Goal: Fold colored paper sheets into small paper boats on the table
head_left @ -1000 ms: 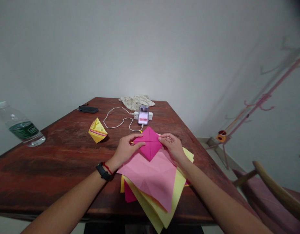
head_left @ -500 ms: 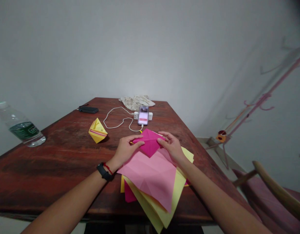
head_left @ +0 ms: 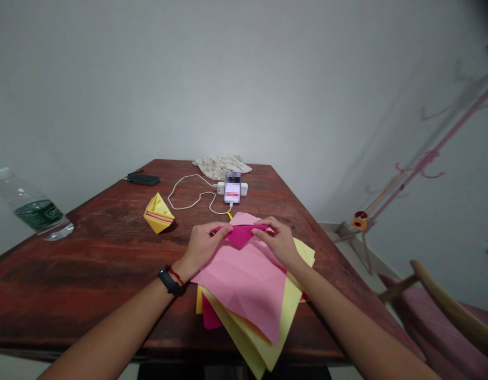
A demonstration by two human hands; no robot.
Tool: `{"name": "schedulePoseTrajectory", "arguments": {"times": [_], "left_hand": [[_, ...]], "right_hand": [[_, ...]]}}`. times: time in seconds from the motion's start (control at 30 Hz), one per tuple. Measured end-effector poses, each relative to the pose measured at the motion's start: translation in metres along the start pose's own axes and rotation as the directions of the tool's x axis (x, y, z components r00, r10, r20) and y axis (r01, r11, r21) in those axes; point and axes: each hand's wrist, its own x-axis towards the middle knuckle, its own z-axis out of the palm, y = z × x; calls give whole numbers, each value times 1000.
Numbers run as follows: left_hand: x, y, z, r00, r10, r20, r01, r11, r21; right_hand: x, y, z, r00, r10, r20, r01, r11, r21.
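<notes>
A folded magenta origami paper [head_left: 241, 235] is held up between both hands, its lower point towards me and a straight edge along the top. My left hand [head_left: 203, 243] pinches its left corner between thumb and fingers. The right corner is gripped by my right hand [head_left: 279, 240] in the same way. Below them lies a creased pink sheet [head_left: 244, 285], spread over pale yellow sheets [head_left: 289, 301] that hang past the table's front edge. Part of another magenta sheet [head_left: 210, 315] sticks out at the lower left of the pile.
On the wooden table [head_left: 89, 285] stand a yellow folded-paper piece [head_left: 158, 214] and, far left, a water bottle [head_left: 38, 211]. Farther back are a phone [head_left: 232, 189] with a white cable [head_left: 184, 208], a dark case [head_left: 143, 180] and a crumpled cloth [head_left: 220, 167]. A chair [head_left: 446, 311] is at right.
The magenta paper, a flat diamond before, now has its upper half out of sight, leaving a downward triangle. Pink paper shows behind it. Both hands keep hold of its side corners.
</notes>
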Motion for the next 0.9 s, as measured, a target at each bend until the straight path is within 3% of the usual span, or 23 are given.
{"name": "schedulePoseTrajectory", "arguments": {"times": [0.17,0.53,0.77,0.9], "left_hand": [[-1,2,-1,998,-22,51,21,1000,20],[-2,5,-1,996,-9,90,8,1000,3],[2,4,2,986,-116,117,137,971,-198],[1,5,2,981,-107,163,133,978,-158]], "right_hand": [[2,-1,-2,997,-76,7,76,997,-18],[1,-1,1,996,86,24,-89,983,162],[2,-2,2,965,258,41,-254,889,382],[2,-5,2,965,258,39,-250,868,429]]}}
